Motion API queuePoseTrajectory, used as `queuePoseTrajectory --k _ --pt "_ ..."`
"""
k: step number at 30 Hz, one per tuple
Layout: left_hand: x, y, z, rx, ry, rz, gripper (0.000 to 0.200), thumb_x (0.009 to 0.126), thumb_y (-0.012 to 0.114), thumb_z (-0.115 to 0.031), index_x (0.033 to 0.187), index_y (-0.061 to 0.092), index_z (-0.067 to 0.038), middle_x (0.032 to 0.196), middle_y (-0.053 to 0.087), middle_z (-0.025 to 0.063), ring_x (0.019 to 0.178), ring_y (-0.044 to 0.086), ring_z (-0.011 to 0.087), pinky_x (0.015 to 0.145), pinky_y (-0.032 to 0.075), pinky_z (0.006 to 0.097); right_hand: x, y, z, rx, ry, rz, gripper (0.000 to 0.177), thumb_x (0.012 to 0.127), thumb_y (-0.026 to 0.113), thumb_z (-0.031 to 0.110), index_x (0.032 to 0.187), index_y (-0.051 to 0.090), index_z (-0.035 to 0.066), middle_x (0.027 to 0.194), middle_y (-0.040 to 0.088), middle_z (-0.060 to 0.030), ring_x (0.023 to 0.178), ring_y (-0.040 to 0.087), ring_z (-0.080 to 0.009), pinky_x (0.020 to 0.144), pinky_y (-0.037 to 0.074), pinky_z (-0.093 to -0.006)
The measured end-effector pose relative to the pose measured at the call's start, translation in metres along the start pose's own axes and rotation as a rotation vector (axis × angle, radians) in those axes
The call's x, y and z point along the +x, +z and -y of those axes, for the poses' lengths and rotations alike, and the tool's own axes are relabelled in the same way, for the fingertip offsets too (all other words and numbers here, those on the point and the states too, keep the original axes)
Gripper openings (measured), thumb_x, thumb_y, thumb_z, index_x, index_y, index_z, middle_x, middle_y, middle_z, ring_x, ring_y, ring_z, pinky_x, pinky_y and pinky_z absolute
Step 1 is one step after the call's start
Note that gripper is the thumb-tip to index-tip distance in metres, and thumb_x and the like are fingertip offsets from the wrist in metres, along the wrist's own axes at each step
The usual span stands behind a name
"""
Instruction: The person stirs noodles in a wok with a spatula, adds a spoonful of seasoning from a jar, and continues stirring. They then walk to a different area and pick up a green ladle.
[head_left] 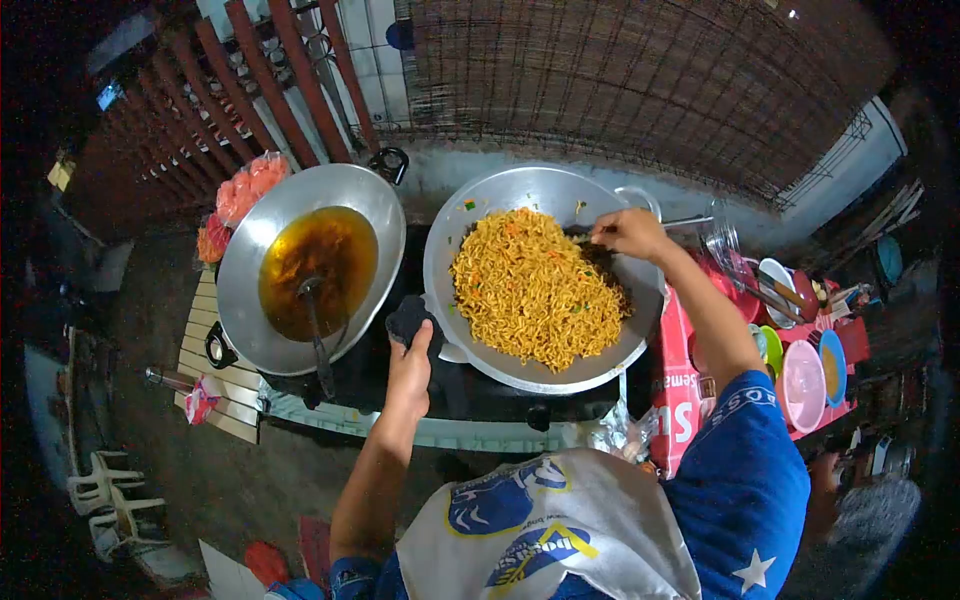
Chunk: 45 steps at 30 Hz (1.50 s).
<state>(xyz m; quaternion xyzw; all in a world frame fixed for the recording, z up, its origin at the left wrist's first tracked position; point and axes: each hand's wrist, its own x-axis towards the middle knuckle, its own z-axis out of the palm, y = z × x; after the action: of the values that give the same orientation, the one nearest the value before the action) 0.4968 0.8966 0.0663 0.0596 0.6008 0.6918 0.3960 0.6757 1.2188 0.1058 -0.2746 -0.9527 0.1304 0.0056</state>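
Observation:
A wide metal wok holds a heap of yellow fried noodles flecked with green and orange bits. At the wok's upper right, my right hand reaches over the rim, its fingertips pinched together at the edge of the noodles. Whatever is between those fingers is too small to make out. My left hand is closed on a dark cloth beside the wok's left edge. To the left stands a second wok with brown-gold oil and a ladle leaning in it.
Pink bags sit behind the oil wok. On the right, a red-covered table carries a pink bowl, a blue bowl and utensils. A wooden slatted surface lies left, with white plastic chairs beyond.

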Motion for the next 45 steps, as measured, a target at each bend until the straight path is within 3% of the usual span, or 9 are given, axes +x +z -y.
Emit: queuePoseTrajectory --k 3,10,13,18,23,28,31,37,45 --pt "0.009 -0.007 0.012 -0.05 0.058 0.058 0.05 0.084 0.051 -0.016 0.128 0.029 -0.007 0.126 0.038 0.0038 0.114 0.036 0.0146 0.095 0.027 0.0271 -0.017 -0.044 0.007 -0.17 -0.018 -0.045 0.018 0.073 0.056 0.036 0.083 0.062 0.022 0.077 0.062 -0.0056 0.073 0.059 -0.0267 0.059 0.046 -0.0388" --pt "0.005 -0.005 0.007 0.025 0.007 -0.004 0.049 0.083 0.052 -0.017 0.126 0.031 -0.008 0.124 0.039 0.0032 0.112 0.037 0.014 0.095 0.027 0.0273 -0.055 -0.106 0.054 -0.55 -0.177 -0.251 0.009 0.071 0.057 0.023 0.073 0.062 0.017 0.065 0.06 -0.0049 0.057 0.058 -0.024 0.049 0.044 -0.0364" --pt "0.0 -0.002 0.001 0.015 -0.009 0.024 0.048 0.084 0.051 -0.019 0.126 0.031 -0.009 0.123 0.039 0.0034 0.112 0.038 0.0149 0.095 0.027 0.0276 -0.058 -0.121 0.068 -0.734 -0.09 -0.284 0.01 0.071 0.057 0.024 0.07 0.06 0.015 0.062 0.058 -0.0056 0.057 0.058 -0.0237 0.049 0.044 -0.0366" --pt "-0.008 0.006 -0.008 0.111 -0.061 -0.069 0.049 0.084 0.051 -0.019 0.127 0.029 -0.009 0.123 0.039 0.0037 0.112 0.038 0.0155 0.095 0.027 0.028 -0.053 -0.126 0.042 -0.889 -0.021 -0.071 0.009 0.073 0.054 0.024 0.072 0.061 0.017 0.06 0.058 -0.0069 0.056 0.058 -0.0246 0.049 0.045 -0.0358" --pt "0.0 0.0 0.003 0.071 -0.004 -0.003 0.049 0.084 0.051 -0.019 0.127 0.029 -0.009 0.123 0.039 0.0037 0.112 0.038 0.0154 0.095 0.027 0.0277 -0.045 -0.05 0.03 -0.717 0.075 0.249 0.018 0.072 0.055 0.029 0.083 0.062 0.016 0.077 0.061 -0.011 0.073 0.061 -0.0241 0.06 0.048 -0.0384" --pt "0.0 0.003 0.004 0.053 0.03 -0.01 0.051 0.085 0.05 -0.019 0.129 0.026 -0.009 0.125 0.038 0.0045 0.112 0.037 0.0154 0.095 0.027 0.0273 -0.039 0.036 0.02 0.113 0.03 0.095 0.02 0.072 0.058 0.03 0.086 0.062 0.017 0.079 0.061 -0.012 0.073 0.059 -0.0288 0.066 0.046 -0.0371" --pt "0.0 0.001 0.003 0.046 0.025 0.017 0.053 0.085 0.05 -0.02 0.129 0.025 -0.008 0.125 0.038 0.0045 0.113 0.037 0.015 0.095 0.027 0.027 -0.038 0.023 0.006 0.189 0.038 0.144 0.02 0.071 0.06 0.032 0.083 0.063 0.016 0.075 0.061 -0.0117 0.072 0.059 -0.0274 0.065 0.046 -0.0358" --pt "0.003 -0.003 0.004 0.07 -0.007 0.013 0.054 0.084 0.051 -0.021 0.13 0.024 -0.008 0.126 0.037 0.0036 0.113 0.036 0.0145 0.095 0.026 0.0269 -0.055 -0.025 0.009 0.137 0.143 0.082 0.019 0.07 0.062 0.031 0.083 0.065 0.017 0.076 0.063 -0.0073 0.071 0.06 -0.0225 0.064 0.046 -0.0325" --pt "-0.001 -0.002 -0.001 0.124 -0.006 -0.001 0.056 0.084 0.051 -0.022 0.13 0.023 -0.009 0.128 0.035 0.0037 0.115 0.034 0.0149 0.096 0.024 0.0269 -0.071 -0.099 0.06 -0.266 0.138 -0.034 0.016 0.07 0.059 0.028 0.08 0.064 0.017 0.074 0.061 -0.0097 0.07 0.058 -0.0285 0.06 0.045 -0.0369"
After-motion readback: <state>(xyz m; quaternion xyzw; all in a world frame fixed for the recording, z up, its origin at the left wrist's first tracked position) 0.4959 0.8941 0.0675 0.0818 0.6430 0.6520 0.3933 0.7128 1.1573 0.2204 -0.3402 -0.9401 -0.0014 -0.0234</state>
